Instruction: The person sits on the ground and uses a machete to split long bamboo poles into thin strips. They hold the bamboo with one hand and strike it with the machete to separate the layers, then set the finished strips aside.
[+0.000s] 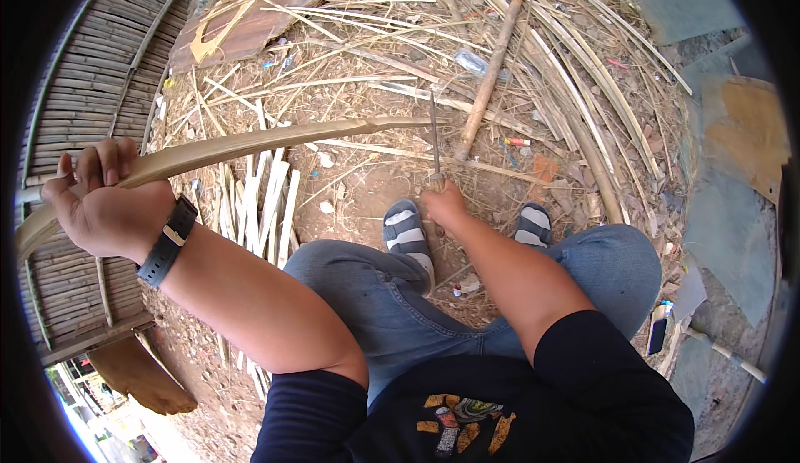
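My left hand [112, 205], with a dark watch on the wrist, is raised at the left and wrapped round a long split bamboo piece [250, 142]. The piece slants across in front of me, its thinner far end reaching toward the middle. Down between my knees, my right hand [446, 207] is closed on the handle of a knife [434, 136]. The narrow blade points away from me and crosses the bamboo near its far end; whether they touch I cannot tell.
Pale split strips [267, 205] lie piled left of my feet. Beyond are a round wooden pole [496, 67], a clear plastic bottle [472, 63] and long curved strips [583, 71]. A bamboo-slat wall [92, 71] stands at the left. A phone [658, 334] lies beside my right knee.
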The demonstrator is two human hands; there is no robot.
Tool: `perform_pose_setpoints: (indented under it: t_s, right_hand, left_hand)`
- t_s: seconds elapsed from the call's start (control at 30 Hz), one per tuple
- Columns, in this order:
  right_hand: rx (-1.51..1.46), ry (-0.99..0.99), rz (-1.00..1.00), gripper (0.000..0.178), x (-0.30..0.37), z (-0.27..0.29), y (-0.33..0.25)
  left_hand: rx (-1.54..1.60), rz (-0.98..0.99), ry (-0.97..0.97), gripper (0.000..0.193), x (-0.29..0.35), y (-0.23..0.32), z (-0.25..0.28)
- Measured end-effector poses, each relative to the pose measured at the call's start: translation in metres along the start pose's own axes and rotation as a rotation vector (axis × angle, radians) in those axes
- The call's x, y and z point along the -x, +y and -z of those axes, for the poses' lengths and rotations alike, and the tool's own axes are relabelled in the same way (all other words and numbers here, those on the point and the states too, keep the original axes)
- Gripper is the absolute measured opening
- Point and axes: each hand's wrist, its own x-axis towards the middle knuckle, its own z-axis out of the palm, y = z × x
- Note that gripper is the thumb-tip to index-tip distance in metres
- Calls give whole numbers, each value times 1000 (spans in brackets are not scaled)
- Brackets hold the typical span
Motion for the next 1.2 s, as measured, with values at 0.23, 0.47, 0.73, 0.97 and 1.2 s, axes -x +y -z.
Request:
perform_pose_setpoints:
  t_s: [0.23,0.47,0.73,0.97,1.2]
  right_hand:
    - [137,-97,440,40,18,-31,-53]
    - [196,6,340,39,-5,-9,-12]
    - [397,-37,609,56,41,-27,-72]
    - [415,33,395,53,5,-4,-28]
    - [309,-4,520,45,26,-21,-61]
  left_hand:
    - [35,5,-28,22,4,2,-6]
    - [48,12,45,27,7,1,-8]
    - [-5,-12,79,31,12,2,-9]
    - [16,5,73,33,6,-1,-2]
    - [23,10,31,35,11,1,-11]
